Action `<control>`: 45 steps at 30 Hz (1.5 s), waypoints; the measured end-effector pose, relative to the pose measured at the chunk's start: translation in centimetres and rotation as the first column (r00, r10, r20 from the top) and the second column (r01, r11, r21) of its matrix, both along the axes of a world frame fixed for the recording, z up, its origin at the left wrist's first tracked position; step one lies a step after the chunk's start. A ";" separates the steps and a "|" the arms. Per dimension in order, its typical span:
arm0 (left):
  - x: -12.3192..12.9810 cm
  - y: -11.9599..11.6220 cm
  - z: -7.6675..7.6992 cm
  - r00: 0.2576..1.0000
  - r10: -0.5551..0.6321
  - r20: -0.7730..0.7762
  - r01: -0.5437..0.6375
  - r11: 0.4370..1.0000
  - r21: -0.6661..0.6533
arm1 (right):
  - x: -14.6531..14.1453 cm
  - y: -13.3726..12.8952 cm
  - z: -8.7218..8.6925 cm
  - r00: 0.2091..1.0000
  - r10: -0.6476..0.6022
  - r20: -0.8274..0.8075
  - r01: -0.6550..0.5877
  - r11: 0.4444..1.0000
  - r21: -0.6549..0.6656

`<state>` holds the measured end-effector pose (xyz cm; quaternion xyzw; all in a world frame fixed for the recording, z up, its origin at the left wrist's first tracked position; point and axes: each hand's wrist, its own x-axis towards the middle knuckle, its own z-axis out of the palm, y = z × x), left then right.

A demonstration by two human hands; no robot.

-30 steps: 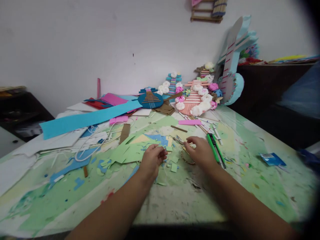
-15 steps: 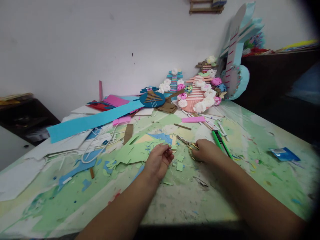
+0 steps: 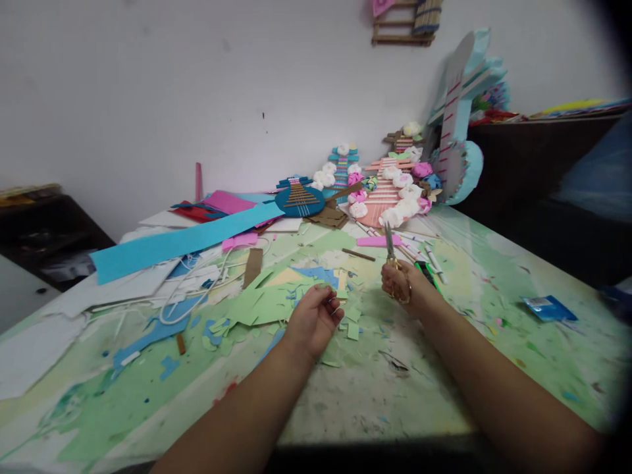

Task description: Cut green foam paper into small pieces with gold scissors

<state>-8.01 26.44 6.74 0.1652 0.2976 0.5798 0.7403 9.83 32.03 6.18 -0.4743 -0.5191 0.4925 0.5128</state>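
My right hand [image 3: 407, 284] is closed round the gold handles of a pair of scissors [image 3: 390, 247], whose blades point up and away from me, held above the table. The blades look closed together. My left hand [image 3: 316, 320] rests palm up beside a green paper sheet [image 3: 254, 304], its fingers curled in a pinch. Whatever lies between those fingertips is too small to name. Small green paper scraps [image 3: 352, 329] lie just right of my left hand. A green box cutter [image 3: 427, 273] lies partly hidden behind my right hand.
A long blue strip [image 3: 187, 243] crosses the back left near a white cord [image 3: 170, 316]. Paper-flower-trimmed instrument models [image 3: 395, 197] stand against the wall. Markers [image 3: 434, 263], a pink strip [image 3: 379, 241] and a blue packet [image 3: 548, 307] lie at the right.
My right hand has lifted the scissors and turned them from pointing left to pointing upward. My left hand has stayed almost still. The view has tilted slightly.
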 end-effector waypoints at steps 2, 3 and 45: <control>-0.1 0.1 -0.1 0.999 -0.018 0.030 0.019 0.999 -0.046 | 0.0 -0.1 0.3 0.996 -0.079 0.037 0.079 0.997 0.004; -0.1 0.1 -0.1 0.999 -0.028 0.045 0.031 0.998 -0.059 | 0.1 -0.3 0.5 0.988 -0.135 0.081 0.134 0.991 0.015; -0.5 0.4 0.0 0.994 -0.087 0.069 0.087 0.996 0.010 | -1.4 -1.6 0.1 0.963 0.268 0.004 -0.257 0.928 -0.268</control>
